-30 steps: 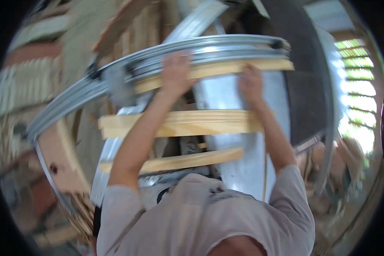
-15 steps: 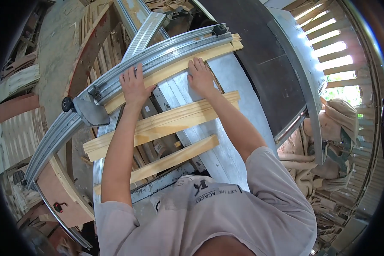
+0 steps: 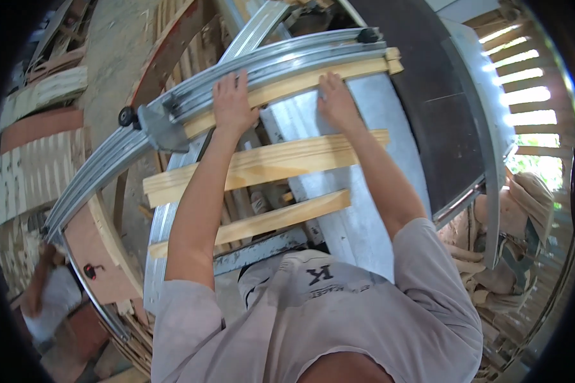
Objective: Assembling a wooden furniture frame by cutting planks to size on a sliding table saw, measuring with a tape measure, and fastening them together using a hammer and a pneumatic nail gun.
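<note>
A long pale wooden strip lies along a silver metal fence on the saw table. My left hand rests on the strip, fingers stretched forward to the fence and thumb out to the right. Farther right, my right hand also lies on the strip with its fingers extended. Neither hand is wrapped round anything. Beneath my forearms, a wider wooden board and a narrower wooden piece lie across the metal tabletop and the rails.
A metal stop plate with a black knob sits at the fence's left part. A dark panel adjoins the tabletop on the right. Another person is at lower left. Wood pieces lie on the left.
The whole view has shifted, so the bench appears farther right. My hands remain on the strip by the fence. Another person has come into view at lower left.
</note>
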Available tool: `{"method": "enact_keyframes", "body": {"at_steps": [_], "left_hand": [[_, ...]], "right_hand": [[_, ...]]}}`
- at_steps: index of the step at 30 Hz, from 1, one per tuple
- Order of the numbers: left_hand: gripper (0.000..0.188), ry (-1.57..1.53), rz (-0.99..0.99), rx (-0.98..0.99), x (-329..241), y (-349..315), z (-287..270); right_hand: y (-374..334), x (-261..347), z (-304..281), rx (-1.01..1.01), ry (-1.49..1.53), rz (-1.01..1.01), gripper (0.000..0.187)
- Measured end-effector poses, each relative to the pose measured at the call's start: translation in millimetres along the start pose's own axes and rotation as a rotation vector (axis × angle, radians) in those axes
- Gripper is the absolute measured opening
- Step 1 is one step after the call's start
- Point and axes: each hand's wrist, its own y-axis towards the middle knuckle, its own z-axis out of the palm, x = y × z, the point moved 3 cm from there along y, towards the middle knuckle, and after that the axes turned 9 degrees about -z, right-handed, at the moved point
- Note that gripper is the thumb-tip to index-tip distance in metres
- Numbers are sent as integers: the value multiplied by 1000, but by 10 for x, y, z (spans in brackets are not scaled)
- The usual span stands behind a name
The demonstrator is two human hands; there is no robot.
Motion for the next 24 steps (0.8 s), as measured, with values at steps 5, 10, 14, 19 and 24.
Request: {"method": "enact_keyframes", "body": {"at_steps": [5, 10, 14, 19, 24], "left_hand": [[82, 105, 207, 91, 305, -128, 54], [53, -25, 343, -313, 577, -136, 463], [38, -99, 288, -240, -33, -204, 279], [22, -75, 196, 295, -116, -988, -562], [37, -394, 239, 272, 584, -1831, -959]], "right_hand": [[2, 156, -32, -9, 121, -33, 56], [-26, 45, 219, -21, 65, -120, 57], [-264, -292, -251, 156, -136, -1, 64], [-259, 480, -1095, 189, -177, -300, 73], [-1015, 1096, -1123, 430, 326, -269, 61]]}}
